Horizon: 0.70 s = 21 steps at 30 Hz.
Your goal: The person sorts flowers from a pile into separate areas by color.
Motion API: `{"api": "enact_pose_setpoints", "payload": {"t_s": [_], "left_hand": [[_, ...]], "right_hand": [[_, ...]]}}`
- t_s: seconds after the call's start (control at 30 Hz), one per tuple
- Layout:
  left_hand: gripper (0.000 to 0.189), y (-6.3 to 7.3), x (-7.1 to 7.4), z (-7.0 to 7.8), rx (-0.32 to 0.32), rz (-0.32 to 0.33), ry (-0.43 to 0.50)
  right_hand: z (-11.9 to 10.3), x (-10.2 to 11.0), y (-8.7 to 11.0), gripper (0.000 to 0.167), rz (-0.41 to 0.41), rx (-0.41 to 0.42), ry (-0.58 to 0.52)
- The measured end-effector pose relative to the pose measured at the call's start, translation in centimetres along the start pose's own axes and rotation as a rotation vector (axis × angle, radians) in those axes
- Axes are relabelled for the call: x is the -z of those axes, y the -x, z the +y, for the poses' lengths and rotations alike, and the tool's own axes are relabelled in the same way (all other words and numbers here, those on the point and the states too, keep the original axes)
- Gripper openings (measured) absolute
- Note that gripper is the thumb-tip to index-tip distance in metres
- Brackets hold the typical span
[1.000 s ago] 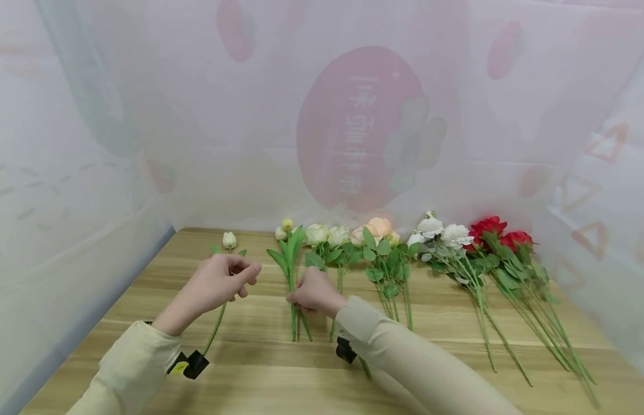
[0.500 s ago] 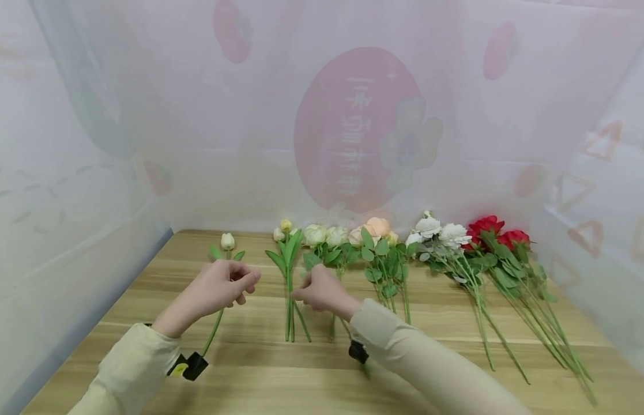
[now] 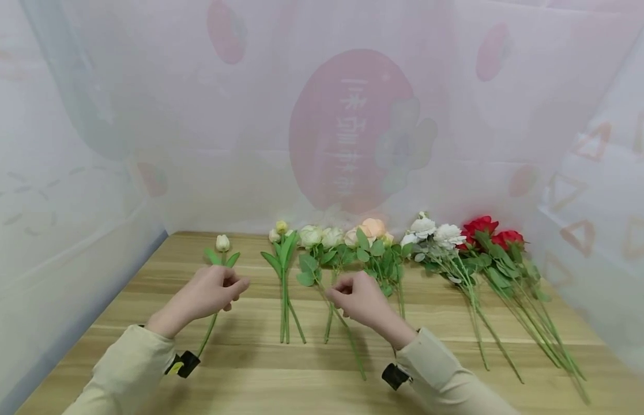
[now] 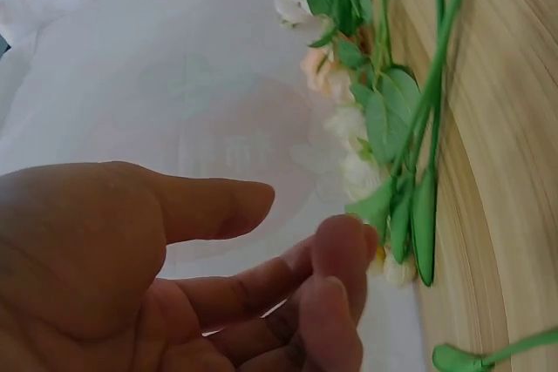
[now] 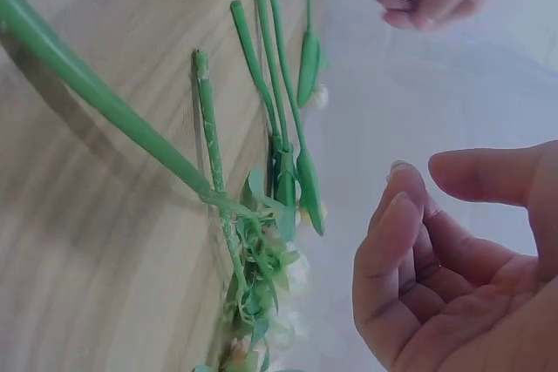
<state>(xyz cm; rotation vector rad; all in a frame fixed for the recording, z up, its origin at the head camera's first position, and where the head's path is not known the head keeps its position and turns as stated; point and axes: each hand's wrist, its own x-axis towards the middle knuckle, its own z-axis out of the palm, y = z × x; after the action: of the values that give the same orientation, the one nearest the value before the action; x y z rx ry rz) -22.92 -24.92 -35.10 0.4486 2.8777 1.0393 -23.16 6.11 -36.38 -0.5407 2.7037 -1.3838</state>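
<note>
In the head view my left hand (image 3: 204, 294) hovers above a single white tulip (image 3: 222, 242), covering part of its stem. Its fingers are loosely bent, and the left wrist view shows nothing between thumb and fingers. My right hand (image 3: 363, 297) is over the stems of the cream-white flowers (image 3: 322, 236) and partly hides the peach flowers' (image 3: 372, 229) stems. The right wrist view shows its thumb apart from relaxed fingers, holding nothing. Between the hands lies a small bunch of white and yellow tulips (image 3: 283, 259), stems toward me.
White flowers (image 3: 436, 233) and red roses (image 3: 490, 233) lie farther right, their long stems slanting toward the front right. All rest on a wooden table (image 3: 280, 386). A pale printed cloth (image 3: 238, 144) hangs behind and at both sides.
My right hand has moved right, away from the tulip bunch's stems to above the cream-white flowers' stems. My left hand stays over the single tulip; the view has shifted slightly.
</note>
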Motion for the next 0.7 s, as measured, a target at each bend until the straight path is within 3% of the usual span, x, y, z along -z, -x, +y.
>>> {"api": "enact_pose_setpoints", "payload": {"t_s": [0.23,0.53,0.7], "left_hand": [[0.044,-0.5,0.4,-2.2,0.069,-0.035,-0.117],[0.042,-1.1,1.1,-4.6,0.239,-0.104,-0.187],[0.036,-1.0,1.2,-5.4,0.274,-0.093,-0.210]], "right_hand": [[0.5,0.4,1.4,0.015,0.058,-0.043,-0.093],[0.7,0.8,1.8,0.015,0.068,-0.045,-0.141],[0.9,0.7,1.7,0.016,0.046,-0.061,-0.168]]}}
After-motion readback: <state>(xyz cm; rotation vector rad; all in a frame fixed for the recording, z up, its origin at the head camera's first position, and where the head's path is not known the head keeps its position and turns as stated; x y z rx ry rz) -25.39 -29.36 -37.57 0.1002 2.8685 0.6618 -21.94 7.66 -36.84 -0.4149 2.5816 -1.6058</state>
